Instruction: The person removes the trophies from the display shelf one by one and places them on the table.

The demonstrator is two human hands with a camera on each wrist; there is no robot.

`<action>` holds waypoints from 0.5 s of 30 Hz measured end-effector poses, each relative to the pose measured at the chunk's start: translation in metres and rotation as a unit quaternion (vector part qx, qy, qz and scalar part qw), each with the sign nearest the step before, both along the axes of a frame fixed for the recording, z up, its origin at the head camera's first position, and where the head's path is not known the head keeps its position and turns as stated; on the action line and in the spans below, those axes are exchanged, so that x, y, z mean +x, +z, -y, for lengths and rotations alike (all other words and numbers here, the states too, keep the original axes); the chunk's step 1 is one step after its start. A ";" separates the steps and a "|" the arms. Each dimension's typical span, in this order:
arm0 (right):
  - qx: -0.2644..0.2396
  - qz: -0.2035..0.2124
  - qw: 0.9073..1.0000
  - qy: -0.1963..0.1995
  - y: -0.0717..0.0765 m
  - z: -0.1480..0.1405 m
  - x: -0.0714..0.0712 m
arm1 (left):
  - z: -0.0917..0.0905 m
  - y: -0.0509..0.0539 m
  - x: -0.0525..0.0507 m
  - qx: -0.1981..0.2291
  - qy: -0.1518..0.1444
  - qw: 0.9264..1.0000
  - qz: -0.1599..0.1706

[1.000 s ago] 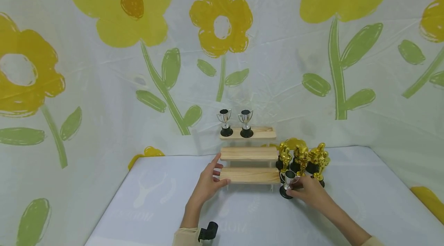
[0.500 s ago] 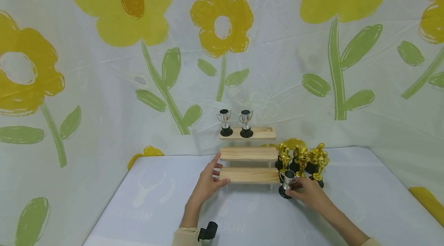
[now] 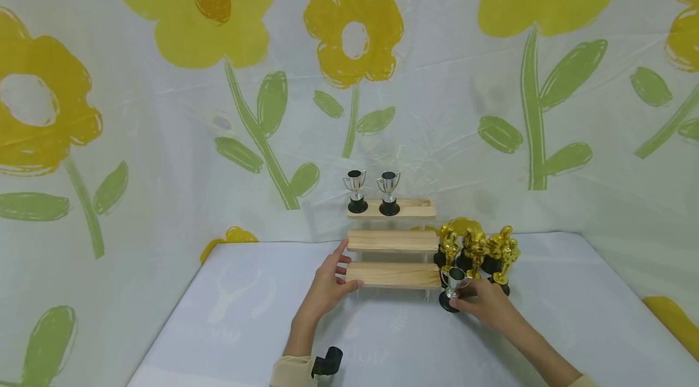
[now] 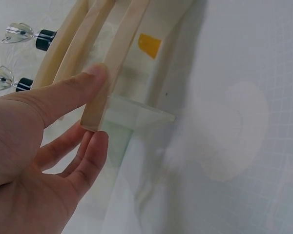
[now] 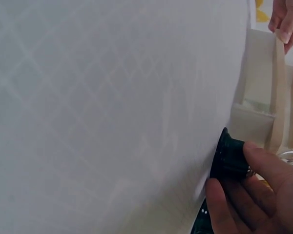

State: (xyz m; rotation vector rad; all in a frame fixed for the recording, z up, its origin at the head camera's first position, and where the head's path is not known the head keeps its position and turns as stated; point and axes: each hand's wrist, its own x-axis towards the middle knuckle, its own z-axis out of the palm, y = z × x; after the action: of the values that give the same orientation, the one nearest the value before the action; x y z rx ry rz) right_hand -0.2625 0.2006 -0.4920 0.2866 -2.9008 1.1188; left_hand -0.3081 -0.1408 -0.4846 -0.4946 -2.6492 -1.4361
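Observation:
A three-tier wooden display stand (image 3: 392, 275) is at the middle of the table. My left hand (image 3: 326, 290) holds its left end; in the left wrist view the thumb (image 4: 88, 83) presses the front edge of the lowest plank (image 4: 118, 53), with fingers behind its end. To the right of the stand, my right hand (image 3: 491, 305) pinches a small silver trophy cup (image 3: 455, 278) low down, by its black base (image 5: 230, 157). The cup looks upright, and its base appears to be on the table. Two similar silver cups, one left (image 3: 355, 181) and one right (image 3: 389, 182), stand on the top tier.
Several gold figurine trophies (image 3: 499, 247) on black bases crowd together just behind my right hand. The table (image 3: 240, 302) has a pale cloth over it. A flower-printed curtain (image 3: 437, 102) hangs behind and along the sides.

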 end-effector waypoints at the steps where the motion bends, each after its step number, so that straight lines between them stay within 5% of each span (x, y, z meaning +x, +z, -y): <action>1: 0.000 -0.001 1.000 0.000 0.000 0.000 0.000 | 0.000 0.001 0.000 0.001 0.000 1.000 0.001; 15: 0.014 -0.007 1.000 -0.021 0.000 0.002 0.002 | 0.000 -0.002 -0.001 -0.001 -0.004 1.000 -0.017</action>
State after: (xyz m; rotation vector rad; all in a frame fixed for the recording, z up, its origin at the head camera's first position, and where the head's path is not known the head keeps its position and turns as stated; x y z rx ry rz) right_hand -0.2609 0.1989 -0.4919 0.2330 -2.8985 1.0675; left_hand -0.3092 -0.1411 -0.4863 -0.5251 -2.6253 -1.4156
